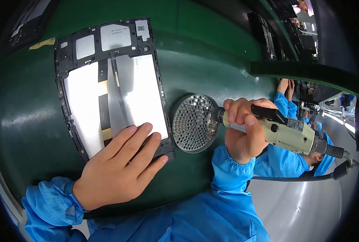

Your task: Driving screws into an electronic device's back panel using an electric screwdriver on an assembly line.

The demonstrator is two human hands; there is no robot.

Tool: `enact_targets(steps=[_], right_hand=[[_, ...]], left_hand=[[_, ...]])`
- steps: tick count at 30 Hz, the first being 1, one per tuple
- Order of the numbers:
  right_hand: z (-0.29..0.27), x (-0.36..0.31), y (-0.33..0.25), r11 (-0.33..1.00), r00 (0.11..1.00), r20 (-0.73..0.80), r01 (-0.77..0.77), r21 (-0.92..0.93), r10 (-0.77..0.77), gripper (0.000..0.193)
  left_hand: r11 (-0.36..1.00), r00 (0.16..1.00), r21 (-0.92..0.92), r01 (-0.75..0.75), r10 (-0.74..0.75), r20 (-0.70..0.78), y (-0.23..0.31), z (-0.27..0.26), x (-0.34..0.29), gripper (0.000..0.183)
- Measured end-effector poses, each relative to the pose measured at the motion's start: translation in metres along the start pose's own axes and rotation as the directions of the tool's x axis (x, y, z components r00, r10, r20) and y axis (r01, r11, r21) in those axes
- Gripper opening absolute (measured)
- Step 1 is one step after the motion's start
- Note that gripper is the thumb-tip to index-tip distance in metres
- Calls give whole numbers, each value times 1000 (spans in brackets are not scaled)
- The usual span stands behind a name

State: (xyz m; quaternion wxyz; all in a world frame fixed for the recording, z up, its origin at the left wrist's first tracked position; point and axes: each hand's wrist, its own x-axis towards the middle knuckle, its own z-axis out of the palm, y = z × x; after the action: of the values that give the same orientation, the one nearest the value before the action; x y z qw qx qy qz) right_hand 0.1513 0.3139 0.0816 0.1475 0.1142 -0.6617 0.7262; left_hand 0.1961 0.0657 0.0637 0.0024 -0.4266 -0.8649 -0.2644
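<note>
Driver (290, 136), gripped by the right hand (246, 129) at right of centre with its nose at the round dish (193, 125), seems best held steady, while the left hand (119, 173), flat and loosely spread, should bear only lightly on the black-framed panel (141, 90) at upper left.

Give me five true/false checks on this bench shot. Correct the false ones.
1. The right hand holds tweezers. False: it grips a pale powered driver.
2. The left hand rests on the open device. True.
3. A round dish lies between the open device and the right hand. True.
4. The work surface is white. False: the work surface is green.
5. The wearer's sleeves are blue. True.
</note>
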Motion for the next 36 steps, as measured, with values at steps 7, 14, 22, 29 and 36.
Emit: enact_targets(steps=[7,14,22,29,36], right_hand=[[-2,0,1,1000,1000,-2,9,-7,-9,30],[-2,1,0,1000,1000,-7,-9,-11,9,29],[12,-16,-41,994,995,-24,101,45,-100,36],[41,-49,-45,1000,971,239,-24,8,21,27],[48,-50,-41,999,964,266,-37,17,31,28]], left_hand=[[1000,1000,3,-1,1,8,-1,1,0,28],[1000,1000,11,-10,10,-4,1,0,2,28],[999,999,27,-34,35,-24,-1,3,-2,28],[998,998,2,-58,58,-37,-3,3,-2,30],[998,997,-10,-56,55,-61,-2,4,-3,27]])
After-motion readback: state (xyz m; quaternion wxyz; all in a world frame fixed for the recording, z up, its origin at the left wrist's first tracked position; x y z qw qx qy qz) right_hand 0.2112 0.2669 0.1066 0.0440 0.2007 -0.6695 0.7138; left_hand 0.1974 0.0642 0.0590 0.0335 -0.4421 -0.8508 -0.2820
